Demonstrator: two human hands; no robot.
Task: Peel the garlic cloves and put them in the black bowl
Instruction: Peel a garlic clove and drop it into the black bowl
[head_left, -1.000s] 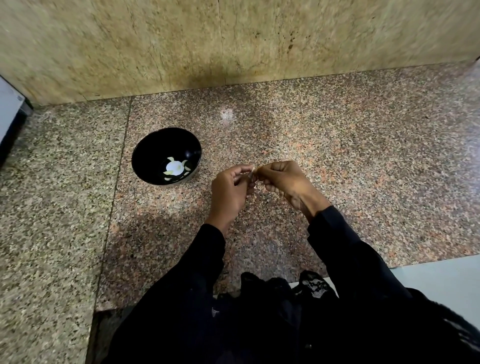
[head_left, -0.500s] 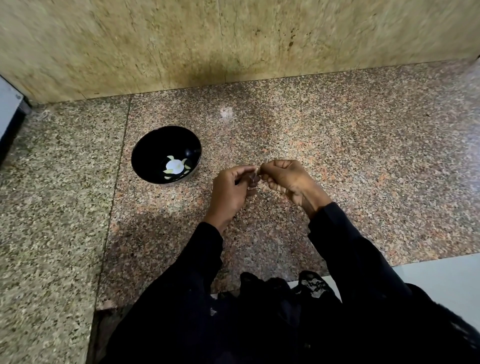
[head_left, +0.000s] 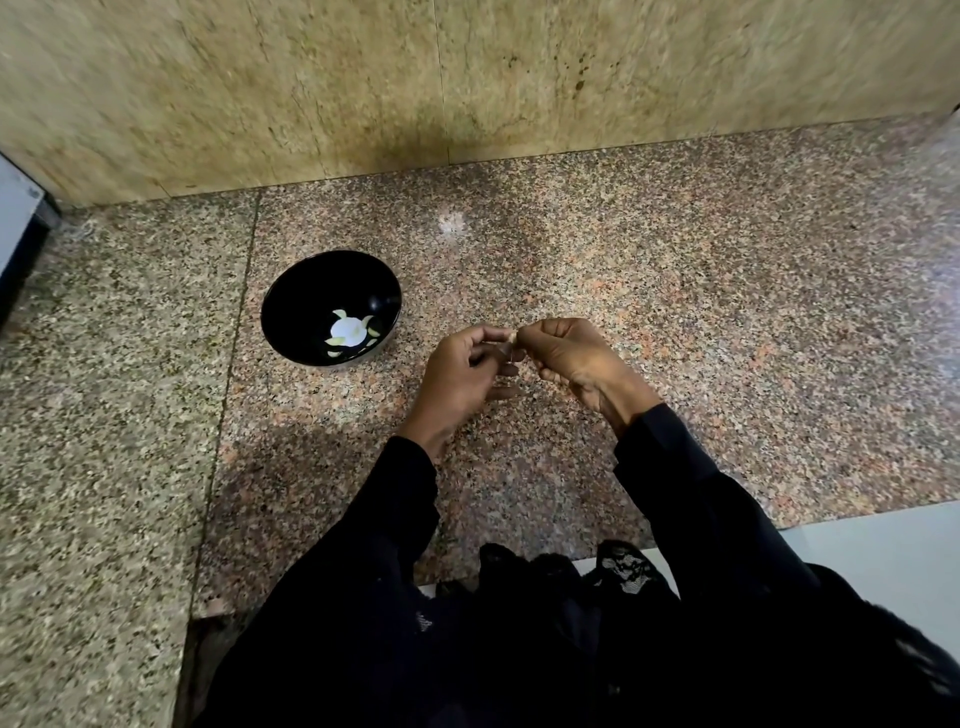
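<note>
Speckled granite counter (head_left: 675, 312), tan stone wall behind. Left hand (head_left: 457, 379) and right hand (head_left: 576, 358) pinch garlic clove (head_left: 511, 339) between fingertips, right of black bowl (head_left: 291, 306). Clove mostly hidden; axis unreadable.

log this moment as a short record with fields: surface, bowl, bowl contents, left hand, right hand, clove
surface: speckled granite counter
bowl: black bowl, left of both hands, upright
bowl contents: pale pieces at the bottom
left hand: left hand, fingers pinching the garlic clove
right hand: right hand, fingers pinching the same clove
clove: held above the counter, mostly hidden, peel state unclear
</note>
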